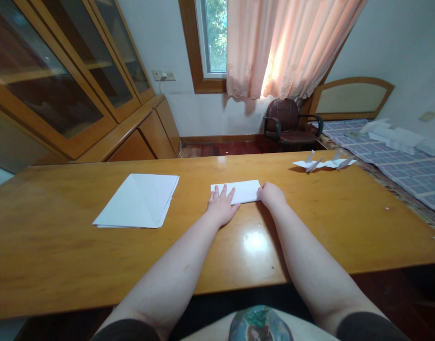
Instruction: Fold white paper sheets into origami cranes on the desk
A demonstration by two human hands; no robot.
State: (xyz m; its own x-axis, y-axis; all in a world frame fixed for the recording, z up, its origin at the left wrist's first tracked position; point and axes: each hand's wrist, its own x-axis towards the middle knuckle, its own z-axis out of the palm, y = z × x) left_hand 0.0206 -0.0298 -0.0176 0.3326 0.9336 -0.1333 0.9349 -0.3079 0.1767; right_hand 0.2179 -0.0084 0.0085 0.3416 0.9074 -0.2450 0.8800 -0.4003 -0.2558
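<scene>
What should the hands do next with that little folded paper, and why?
Probably run the right hand along the folded paper toward the left hand, pressing the fold flat. The left hand lies open on the paper's left end, pinning it to the table, and the right hand sits at its right end.

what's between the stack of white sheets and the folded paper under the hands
Nothing: in the head view, only bare wooden table lies between the stack of sheets and the folded paper, whose left end the left hand presses flat.
</scene>
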